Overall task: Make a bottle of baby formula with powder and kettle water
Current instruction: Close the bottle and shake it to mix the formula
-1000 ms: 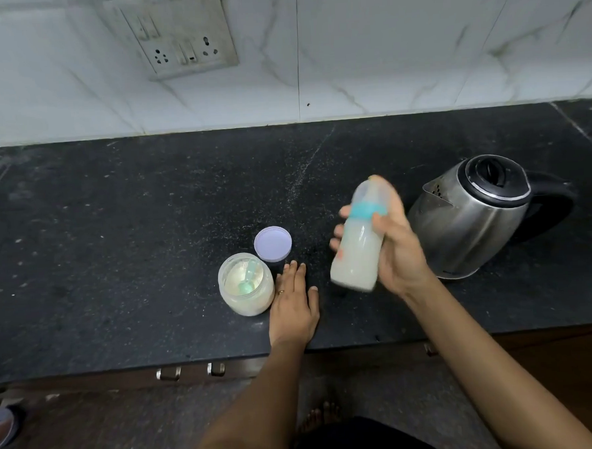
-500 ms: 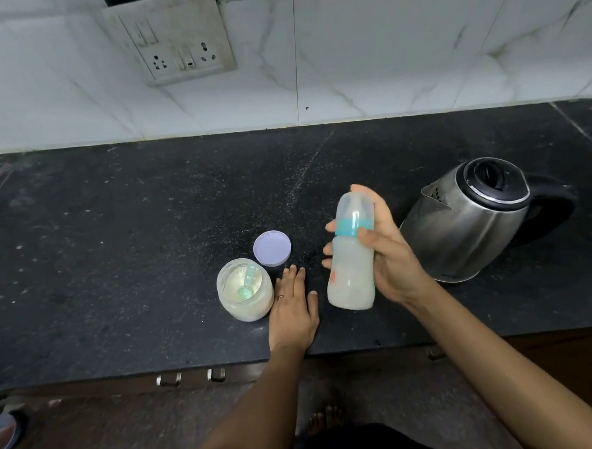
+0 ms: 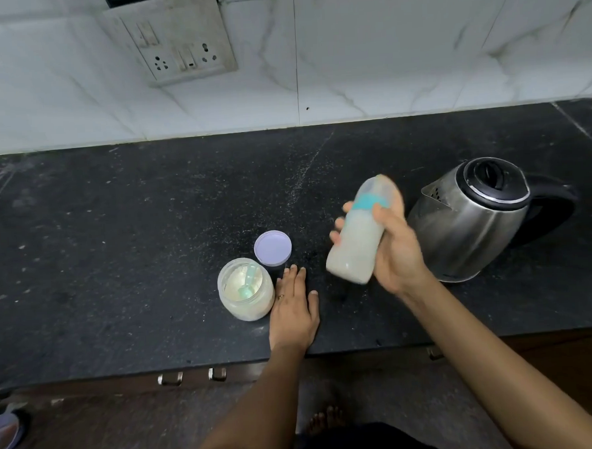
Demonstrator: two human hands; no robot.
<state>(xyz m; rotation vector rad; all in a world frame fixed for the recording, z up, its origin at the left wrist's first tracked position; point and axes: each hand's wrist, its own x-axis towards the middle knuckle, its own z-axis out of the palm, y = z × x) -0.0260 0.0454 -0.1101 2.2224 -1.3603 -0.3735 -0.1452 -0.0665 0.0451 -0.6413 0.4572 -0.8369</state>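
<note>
Bottle (image 3: pixel 355 245) tilted from upright; capped, milky, right hand (image 3: pixel 397 253) gripping. Left hand (image 3: pixel 294 310) flat on desk (image 3: pixel 117 251). Remaining: finish shaking, close jar (image 3: pixel 246 288).

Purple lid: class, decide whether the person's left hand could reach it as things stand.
Probably yes. The left hand lies flat and empty on the counter, fingertips just short of the purple lid, nothing between them; the powder jar stands off to the side.

Black counter (image 3: pixel 117 251) with open powder jar (image 3: pixel 246 288), purple lid (image 3: pixel 273 248), steel kettle (image 3: pixel 476 228), left hand (image 3: pixel 294 310)
</note>
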